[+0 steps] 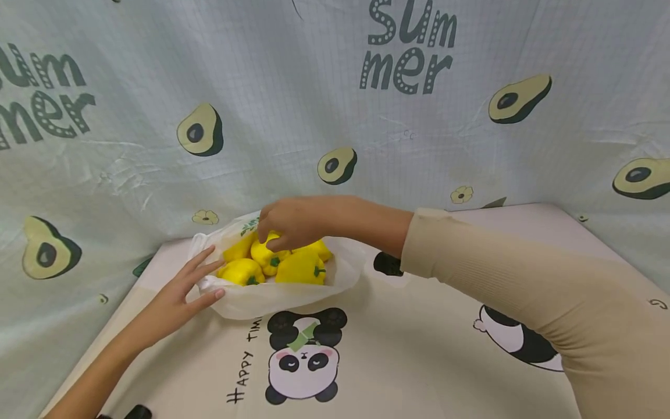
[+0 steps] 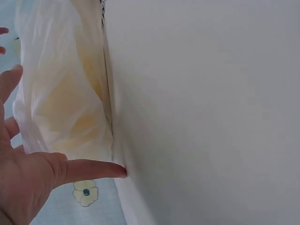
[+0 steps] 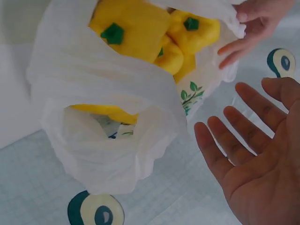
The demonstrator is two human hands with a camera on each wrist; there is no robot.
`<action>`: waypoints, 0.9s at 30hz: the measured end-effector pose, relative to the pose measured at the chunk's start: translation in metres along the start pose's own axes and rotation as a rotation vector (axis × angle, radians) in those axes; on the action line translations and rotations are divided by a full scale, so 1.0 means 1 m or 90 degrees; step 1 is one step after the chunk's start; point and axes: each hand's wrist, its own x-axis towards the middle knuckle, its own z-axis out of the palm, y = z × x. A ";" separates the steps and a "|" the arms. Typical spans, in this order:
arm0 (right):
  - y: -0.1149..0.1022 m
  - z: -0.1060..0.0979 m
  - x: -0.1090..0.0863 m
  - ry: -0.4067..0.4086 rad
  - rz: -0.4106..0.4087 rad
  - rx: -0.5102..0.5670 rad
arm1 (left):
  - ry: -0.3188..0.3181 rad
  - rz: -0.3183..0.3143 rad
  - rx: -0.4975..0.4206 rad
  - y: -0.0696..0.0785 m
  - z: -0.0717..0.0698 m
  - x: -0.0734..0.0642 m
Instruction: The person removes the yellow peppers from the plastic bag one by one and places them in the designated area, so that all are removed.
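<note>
Several yellow bell peppers with green stems lie in a white plastic bag, whose mouth gapes toward me. My left hand is at the bag's left side, fingers spread and thumb straight. In the left wrist view, that hand overlaps the bag's thin wall, with yellow showing through. Over the peppers, at the bag's far rim, is my right hand, reaching in from the right. The right wrist view shows this hand with loosely extended fingers and a bare palm, beside the bag's green leaf print.
The pale table cover carries printed pandas. Behind it hangs a light cloth with avocado prints, close to the bag's far side. A small dark object shows at the bottom left edge.
</note>
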 end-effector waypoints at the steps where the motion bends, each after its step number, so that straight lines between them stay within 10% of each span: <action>1: 0.000 -0.001 0.004 -0.005 0.000 -0.001 | -0.003 -0.010 -0.006 0.001 -0.001 0.000; 7: -0.008 -0.012 0.027 -0.107 0.020 0.018 | -0.006 -0.028 -0.031 0.001 -0.001 -0.001; 14: -0.021 -0.024 0.053 -0.336 0.191 0.117 | -0.032 -0.060 -0.146 0.000 -0.005 -0.007; 27: -0.029 -0.013 0.089 -0.325 0.316 0.149 | -0.038 -0.075 -0.123 0.000 -0.006 -0.004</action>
